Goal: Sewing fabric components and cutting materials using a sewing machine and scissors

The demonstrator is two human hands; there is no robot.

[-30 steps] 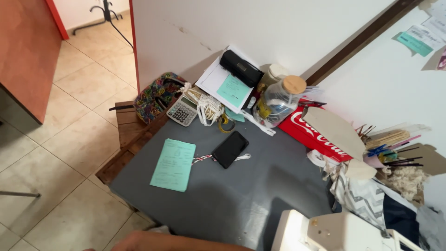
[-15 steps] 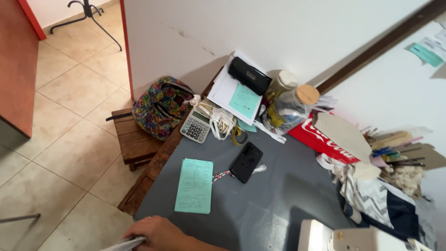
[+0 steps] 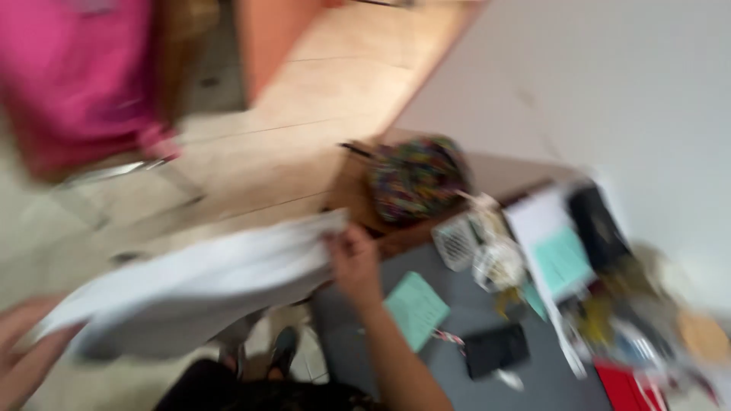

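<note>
1. View is motion-blurred; fine detail is not readable. The grey surface (image 3: 502, 380) fills the lower right, its near-left edge running just beside my right forearm. Left of that edge is tiled floor (image 3: 251, 160), open as far as a pink shape (image 3: 76, 76) at the upper left. A white wall (image 3: 609, 84) bounds the surface on the right.

2. My right hand (image 3: 354, 262) is raised over the surface's left corner, forearm rising from the bottom of the frame, fingers pinching the right end of a white sheet (image 3: 198, 281).

3. My left hand (image 3: 23, 358) is at the lower-left border, partly cut off, closed on the sheet's left end. The sheet hangs stretched between both hands, over the floor and clear of the surface, sloping down to the left.

4. My dark-clad legs and one shoe (image 3: 283, 346) show under the sheet, on the tiles.

5. On the surface: a green paper slip (image 3: 415, 308) just right of my right wrist, a black phone (image 3: 496, 350) beyond it, and a calculator (image 3: 457, 242) near the far edge.

6. Containers: a multicoloured bag (image 3: 417, 176) sits on a low wooden stand (image 3: 354, 186) beside the surface; I cannot tell what is in it. Clutter along the wall side is too smeared to identify.
</note>
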